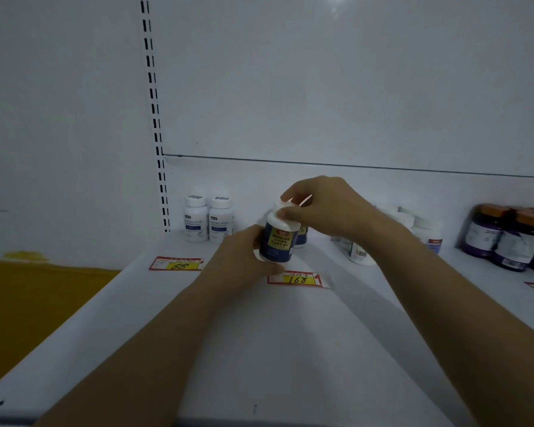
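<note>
Left hand (244,257) grips the lower body of a dark-blue plastic bottle with a yellow label (278,243) from its left side, while the right hand (324,208) pinches the bottle's white screw cap (290,224) from above and to the right. The bottle's long axis is nearly upright, with the cap tipped slightly right. It sits over the white shelf (259,334), just behind a red-and-yellow price tag (296,278), and its base appears lifted clear, though fingers hide it.

Dark blue on the supplement bottle (276,241), with a yellow label panel and a white cap (290,224). White with a blue band on the two left bottles (195,220). Dark purple under orange lids on the right-hand jars (506,238). Red-edged, yellow-centred price tags (177,264), numbered in black. White shelf (259,334); black-slotted upright (154,118); mustard floor (28,303).
</note>
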### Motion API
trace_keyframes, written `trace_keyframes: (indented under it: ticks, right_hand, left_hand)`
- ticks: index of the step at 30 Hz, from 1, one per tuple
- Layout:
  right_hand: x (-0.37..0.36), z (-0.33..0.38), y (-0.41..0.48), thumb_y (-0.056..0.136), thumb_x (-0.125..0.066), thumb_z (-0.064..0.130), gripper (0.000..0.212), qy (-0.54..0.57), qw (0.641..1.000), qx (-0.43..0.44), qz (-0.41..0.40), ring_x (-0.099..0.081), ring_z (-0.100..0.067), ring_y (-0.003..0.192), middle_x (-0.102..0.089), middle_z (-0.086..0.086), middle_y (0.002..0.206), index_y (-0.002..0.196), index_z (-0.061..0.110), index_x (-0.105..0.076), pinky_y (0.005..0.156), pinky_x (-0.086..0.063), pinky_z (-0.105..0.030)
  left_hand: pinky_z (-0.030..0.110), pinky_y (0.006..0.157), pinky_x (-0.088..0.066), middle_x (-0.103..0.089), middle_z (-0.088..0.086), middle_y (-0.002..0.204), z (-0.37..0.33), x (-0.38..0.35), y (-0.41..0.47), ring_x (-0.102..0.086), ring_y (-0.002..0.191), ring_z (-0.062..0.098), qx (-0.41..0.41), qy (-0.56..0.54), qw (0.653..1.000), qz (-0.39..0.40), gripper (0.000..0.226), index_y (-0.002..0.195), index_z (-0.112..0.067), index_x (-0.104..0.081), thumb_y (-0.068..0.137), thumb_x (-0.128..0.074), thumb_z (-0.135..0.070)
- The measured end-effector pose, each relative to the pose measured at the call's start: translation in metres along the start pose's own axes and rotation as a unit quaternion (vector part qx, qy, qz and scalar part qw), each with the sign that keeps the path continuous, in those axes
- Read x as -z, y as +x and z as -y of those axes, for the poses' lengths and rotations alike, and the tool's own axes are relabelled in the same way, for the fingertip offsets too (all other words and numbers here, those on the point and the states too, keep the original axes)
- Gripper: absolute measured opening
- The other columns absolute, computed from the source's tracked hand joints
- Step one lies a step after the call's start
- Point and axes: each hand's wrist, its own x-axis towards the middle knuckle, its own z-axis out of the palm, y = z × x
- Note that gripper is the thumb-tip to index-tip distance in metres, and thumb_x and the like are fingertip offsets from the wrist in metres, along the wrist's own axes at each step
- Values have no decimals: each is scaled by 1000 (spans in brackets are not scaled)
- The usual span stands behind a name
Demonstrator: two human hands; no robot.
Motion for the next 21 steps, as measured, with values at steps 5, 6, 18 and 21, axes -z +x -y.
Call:
trace_keyframes:
  ticks: [5,6,18,21]
  right_hand:
    - [6,7,40,90,-60,34,38,-35,999,11,4,-56,-18,111,-60,-5,123,122,13,-61,80,-40,-22]
    - [1,7,48,90,-60,33,39,-43,999,12,2,-55,-20,111,-59,-6,125,123,12,-60,80,-40,-22]
    - [-53,-23,77,92,-57,25,29,-116,993,3,7,-57,-28,99,-61,-15,108,104,-1,-64,81,-47,-34]
    - [-54,-22,77,94,-53,23,29,-125,992,10,5,-56,-28,100,-59,-16,110,106,-1,-63,78,-42,-30]
  left_hand:
    - [26,100,-33,-35,-3,149,-6,-4,-8,-41,131,15,75,14,993,89,96,148,-22,-18,73,-63,-64]
    - [30,106,-30,-28,-1,153,-7,-6,-10,-36,135,17,81,49,989,114,100,150,-20,-14,74,-57,-69]
    - [35,119,-5,-2,2,160,8,-19,-8,-4,147,16,50,217,957,183,114,152,-15,-2,69,-35,-86]
    - [35,119,-4,1,2,160,7,-19,-8,-2,147,16,53,223,954,192,114,152,-15,0,70,-33,-86]
